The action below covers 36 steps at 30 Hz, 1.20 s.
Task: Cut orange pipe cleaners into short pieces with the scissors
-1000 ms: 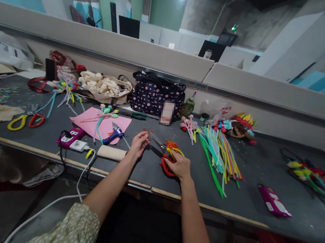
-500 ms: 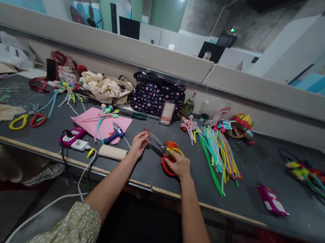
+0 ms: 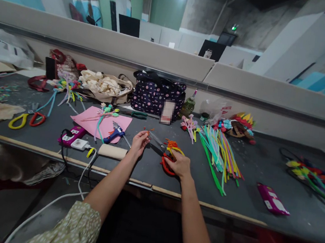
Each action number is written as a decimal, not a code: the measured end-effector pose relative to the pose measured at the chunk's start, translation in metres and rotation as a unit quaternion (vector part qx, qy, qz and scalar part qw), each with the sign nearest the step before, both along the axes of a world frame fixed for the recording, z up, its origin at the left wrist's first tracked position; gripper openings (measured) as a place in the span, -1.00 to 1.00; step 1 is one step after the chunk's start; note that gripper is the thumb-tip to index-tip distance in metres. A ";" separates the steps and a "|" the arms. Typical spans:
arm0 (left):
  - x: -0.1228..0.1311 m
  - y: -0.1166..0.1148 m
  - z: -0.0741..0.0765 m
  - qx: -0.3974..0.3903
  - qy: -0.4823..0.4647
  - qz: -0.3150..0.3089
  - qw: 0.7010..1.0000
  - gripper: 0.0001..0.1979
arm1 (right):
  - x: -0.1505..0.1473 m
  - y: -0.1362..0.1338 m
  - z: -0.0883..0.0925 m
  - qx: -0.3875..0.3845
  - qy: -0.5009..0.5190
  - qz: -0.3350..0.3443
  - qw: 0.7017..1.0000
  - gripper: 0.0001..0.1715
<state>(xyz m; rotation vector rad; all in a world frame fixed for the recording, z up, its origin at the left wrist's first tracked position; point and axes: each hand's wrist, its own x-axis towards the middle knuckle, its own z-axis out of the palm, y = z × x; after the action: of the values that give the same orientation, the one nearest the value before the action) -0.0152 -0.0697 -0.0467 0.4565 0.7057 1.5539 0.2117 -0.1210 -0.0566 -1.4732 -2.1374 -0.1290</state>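
Observation:
My right hand (image 3: 180, 165) grips scissors (image 3: 168, 169) with one red and one yellow handle. Their blades point up and left toward my left hand (image 3: 139, 142), whose fingertips are pinched together on a tiny orange piece (image 3: 149, 133), apparently a bit of pipe cleaner. Just beyond those fingertips, small orange scraps (image 3: 144, 128) lie on the dark table. A little heap of short orange pieces (image 3: 173, 144) sits behind the scissors' handles. How far the blades are apart is hard to make out.
Coloured pipe cleaners (image 3: 219, 154) lie to the right, with a purple pack (image 3: 272, 199) farther out. On the left are a cardboard tube (image 3: 112, 152), a blue glue gun (image 3: 115, 132), pink paper (image 3: 89, 118) and other scissors (image 3: 37, 119). A dark patterned bag (image 3: 153, 95) stands behind.
Hardly anything differs. My left hand still pinches the orange piece and my right hand still holds the scissors, with the blades at most slightly shifted.

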 end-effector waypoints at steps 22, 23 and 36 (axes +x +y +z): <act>0.000 0.002 -0.002 -0.006 0.007 0.018 1.000 -0.73 | 0.000 0.000 0.001 0.002 0.025 0.005 1.000 -0.45; 0.000 0.002 -0.002 -0.006 0.005 0.018 1.000 -0.72 | -0.001 0.000 0.001 0.002 0.024 0.008 1.000 -0.45; 0.001 0.002 -0.003 -0.016 0.000 0.006 1.000 -0.75 | -0.001 -0.001 0.002 -0.006 0.012 0.016 1.000 -0.44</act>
<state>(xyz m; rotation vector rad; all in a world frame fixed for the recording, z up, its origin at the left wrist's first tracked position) -0.0144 -0.0681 -0.0500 0.4288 0.7348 1.5515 0.2103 -0.1219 -0.0549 -1.4389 -2.1457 -0.0863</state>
